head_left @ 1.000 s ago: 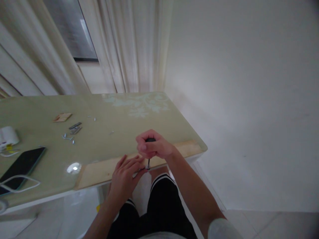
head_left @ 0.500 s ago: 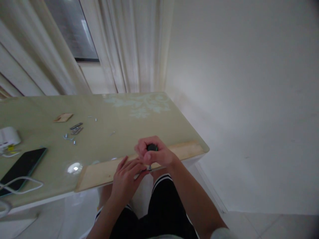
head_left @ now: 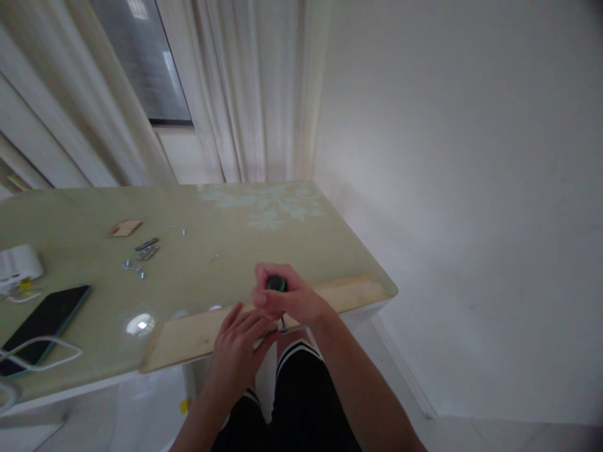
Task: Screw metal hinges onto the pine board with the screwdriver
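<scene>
A long pale wooden board (head_left: 181, 336) lies along the front edge of the table. My right hand (head_left: 294, 295) is closed around the dark, green-marked handle of a screwdriver (head_left: 276, 284), which stands roughly upright. Its shaft points down to the board's near edge, where a small metal piece partly shows; the exact contact is hard to make out. Just left of the tip, my left hand (head_left: 240, 342) grips the board, fingers over its top and thumb at the near edge. Part of what lies under those fingers is hidden.
On the glossy green table (head_left: 264, 251) lie metal plates (head_left: 148, 248), several screws (head_left: 134, 268) and a small wooden piece (head_left: 125, 228). A phone (head_left: 47, 323), a white cable (head_left: 56, 342) and a white plug block (head_left: 19, 267) are at the left. A wall (head_left: 461, 207) rises at the right.
My right hand and the screwdriver handle have tilted slightly left, while the tip stays at the board's edge. My left hand keeps its place. The view has shifted slightly.
</scene>
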{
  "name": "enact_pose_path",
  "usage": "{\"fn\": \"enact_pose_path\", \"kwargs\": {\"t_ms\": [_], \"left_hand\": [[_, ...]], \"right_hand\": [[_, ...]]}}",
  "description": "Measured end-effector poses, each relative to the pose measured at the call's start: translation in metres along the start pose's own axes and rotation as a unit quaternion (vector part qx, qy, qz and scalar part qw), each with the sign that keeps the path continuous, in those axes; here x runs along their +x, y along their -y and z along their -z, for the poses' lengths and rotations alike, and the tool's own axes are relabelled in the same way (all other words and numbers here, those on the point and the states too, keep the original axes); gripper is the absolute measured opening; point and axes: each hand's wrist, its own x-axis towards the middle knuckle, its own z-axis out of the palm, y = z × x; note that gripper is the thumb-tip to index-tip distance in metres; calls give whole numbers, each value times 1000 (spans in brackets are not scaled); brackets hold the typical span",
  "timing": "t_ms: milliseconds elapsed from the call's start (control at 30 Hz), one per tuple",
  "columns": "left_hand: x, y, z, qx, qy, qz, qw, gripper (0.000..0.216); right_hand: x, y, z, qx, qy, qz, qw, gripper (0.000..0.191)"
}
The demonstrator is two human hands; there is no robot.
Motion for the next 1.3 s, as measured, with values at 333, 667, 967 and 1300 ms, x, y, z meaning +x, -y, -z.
{"fn": "enact_pose_path", "kwargs": {"t_ms": [333,667,967,1300], "left_hand": [[-2,3,-5,4,-12,-10,1000,15],[-1,1,-4,5,-19,9,1000,14],[-6,4,-8,2,1,-9,1000,5],[-1,0,-3,9,-38,0,999,15]], "right_hand": [[7,-8,-17,-134,-356,87,921,30],[-1,10,1,-40,76,5,996,43],[-12,13,-19,-158,-364,64,916,33],[0,28,1,-34,120,-31,992,53]]}}
